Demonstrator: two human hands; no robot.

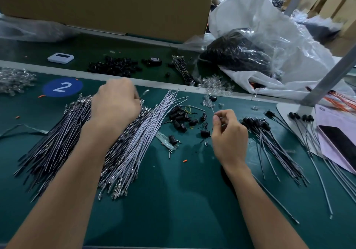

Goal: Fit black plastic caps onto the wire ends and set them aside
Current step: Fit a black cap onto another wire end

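Head view. Green bench mat (173,200), one station.

- Left hand (115,104): knuckles up and fingers curled away from the camera, over the far ends of the bare wire pile (123,148). Fingertips are hidden and blurred, so I cannot tell whether it grips anything. Probably reaching for the next wire, since those ends lie nearest.
- Right hand (229,131): thumb and forefinger pinch one thin wire (212,109) just below its tip. The short stub above the fingers likely gives control for pushing a cap on.
- Held wire: the tip points up and away, leaning slightly left toward the loose caps (180,119). A thin strand emerging below the wrist and running near-right is probably its tail. If so, its long axis runs far-left to near-right. No cap shows on the tip.
- Loose caps: scattered between the two hands, just beside the right fingertips, within easy picking reach.
- Capped wires (269,139): lying right of the right hand, black heads far and tails fanning toward the camera. This looks like the set-aside heap.
- Bare pile: long axes run far-right to near-left, under the left forearm.
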